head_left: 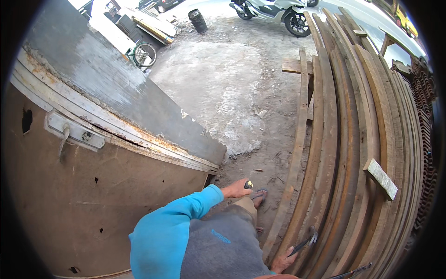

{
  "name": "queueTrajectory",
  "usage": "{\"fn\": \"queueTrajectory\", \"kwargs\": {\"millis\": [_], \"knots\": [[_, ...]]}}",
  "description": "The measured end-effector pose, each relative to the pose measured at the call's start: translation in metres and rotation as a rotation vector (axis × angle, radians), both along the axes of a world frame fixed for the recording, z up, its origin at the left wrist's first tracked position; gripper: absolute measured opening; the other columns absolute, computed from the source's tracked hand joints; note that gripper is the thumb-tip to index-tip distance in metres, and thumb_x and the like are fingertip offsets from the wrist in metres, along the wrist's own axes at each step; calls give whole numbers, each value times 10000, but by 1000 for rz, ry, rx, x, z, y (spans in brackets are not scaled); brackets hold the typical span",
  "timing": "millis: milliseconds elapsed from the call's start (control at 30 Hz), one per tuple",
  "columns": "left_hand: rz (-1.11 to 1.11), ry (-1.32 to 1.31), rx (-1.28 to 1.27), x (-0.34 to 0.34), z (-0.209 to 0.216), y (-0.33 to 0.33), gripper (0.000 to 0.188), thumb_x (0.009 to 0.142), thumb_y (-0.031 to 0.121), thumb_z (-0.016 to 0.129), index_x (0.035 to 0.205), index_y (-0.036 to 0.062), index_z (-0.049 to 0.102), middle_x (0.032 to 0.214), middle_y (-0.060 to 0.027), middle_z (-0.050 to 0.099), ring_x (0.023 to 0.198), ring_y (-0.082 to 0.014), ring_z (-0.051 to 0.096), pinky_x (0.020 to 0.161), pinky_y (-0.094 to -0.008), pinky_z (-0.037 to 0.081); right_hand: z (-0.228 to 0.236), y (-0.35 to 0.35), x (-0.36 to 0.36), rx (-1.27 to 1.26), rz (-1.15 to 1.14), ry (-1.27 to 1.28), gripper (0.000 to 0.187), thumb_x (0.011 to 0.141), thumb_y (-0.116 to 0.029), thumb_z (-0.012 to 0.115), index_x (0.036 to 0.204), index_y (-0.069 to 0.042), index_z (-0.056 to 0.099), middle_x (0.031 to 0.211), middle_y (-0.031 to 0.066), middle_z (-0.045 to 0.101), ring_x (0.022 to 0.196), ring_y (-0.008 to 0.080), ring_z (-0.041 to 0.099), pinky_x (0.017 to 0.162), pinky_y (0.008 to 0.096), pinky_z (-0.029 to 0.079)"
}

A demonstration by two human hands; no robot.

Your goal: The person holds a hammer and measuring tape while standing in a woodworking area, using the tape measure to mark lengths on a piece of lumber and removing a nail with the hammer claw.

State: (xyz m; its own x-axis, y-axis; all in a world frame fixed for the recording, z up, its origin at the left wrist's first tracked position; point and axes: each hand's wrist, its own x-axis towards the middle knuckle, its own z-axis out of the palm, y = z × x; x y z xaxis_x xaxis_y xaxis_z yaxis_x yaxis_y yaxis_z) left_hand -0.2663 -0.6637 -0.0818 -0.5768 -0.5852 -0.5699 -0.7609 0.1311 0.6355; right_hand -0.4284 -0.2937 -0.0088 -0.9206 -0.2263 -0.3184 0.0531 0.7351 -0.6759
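Closed round the dark handle of a hammer-like tool (pixel 305 242), the right hand (pixel 281 260) sits low by the stack of planks (pixel 331 121) — at its near end, toward the left edge. The tool's metal head points up and away, over the boards; whether it touches them I cannot tell. Left hand (pixel 236 189) is curled shut on a small yellow-and-black thing (pixel 249 184), mostly hidden in the fist, out over the dirt ground (pixel 274 160) between planks and door. A sandalled foot (pixel 260 197) shows just beyond it.

On top of the stack, nearer its right edge, a short pale block (pixel 381 180) lies slantwise across the boards. Wavy roof tiles (pixel 426 125) are piled along the right edge. To the left stands a brown door (pixel 121 190) with a latch plate (pixel 95 137). Past the planks' far end, a white motorbike (pixel 274 10) — and, farther left, a dark drum (pixel 198 21).
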Motion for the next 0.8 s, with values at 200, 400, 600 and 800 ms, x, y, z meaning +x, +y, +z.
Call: {"fn": "queueTrajectory", "kwargs": {"millis": [200, 400, 600, 800], "knots": [[55, 265, -97, -32, 46, 17, 583, 873, 369, 720, 1277, -17, 551, 1128, -252, 654, 1064, -349, 634, 936, -433, 483, -2, -8, 6, -151, -27, 76, 510, 1048, -306, 537, 1277, 149, 525, 1130, 298, 643, 1027, 393, 634, 923, 459, 485], [390, 677, 331, -44, 80, 61, 188, 952, 151, 676, 1074, 67, 561, 896, -38, 626, 798, -117, 622, 730, -315, 537, 54, 3, -4, -121, 77, -72, 454, 1023, -422, 588, 1034, 32, 609, 807, 175, 614, 741, 295, 590, 712, 416, 481], [356, 938, 638, -58, 112, 114, 201, 966, 165, 662, 1130, 90, 574, 944, -49, 612, 843, -149, 596, 774, -322, 530, 74, 67, 60, -176, 33, -105, 498, 987, -487, 627, 1019, 10, 637, 742, 121, 600, 699, 232, 583, 670, 383, 479], [148, 957, 794, -90, 105, 173, 199, 969, 174, 679, 1116, 96, 568, 920, -40, 611, 823, -134, 599, 732, -287, 526, 68, 104, 116, -148, -34, -89, 436, 992, -414, 643, 1022, 21, 637, 777, 133, 614, 729, 237, 585, 698, 378, 483]]}}
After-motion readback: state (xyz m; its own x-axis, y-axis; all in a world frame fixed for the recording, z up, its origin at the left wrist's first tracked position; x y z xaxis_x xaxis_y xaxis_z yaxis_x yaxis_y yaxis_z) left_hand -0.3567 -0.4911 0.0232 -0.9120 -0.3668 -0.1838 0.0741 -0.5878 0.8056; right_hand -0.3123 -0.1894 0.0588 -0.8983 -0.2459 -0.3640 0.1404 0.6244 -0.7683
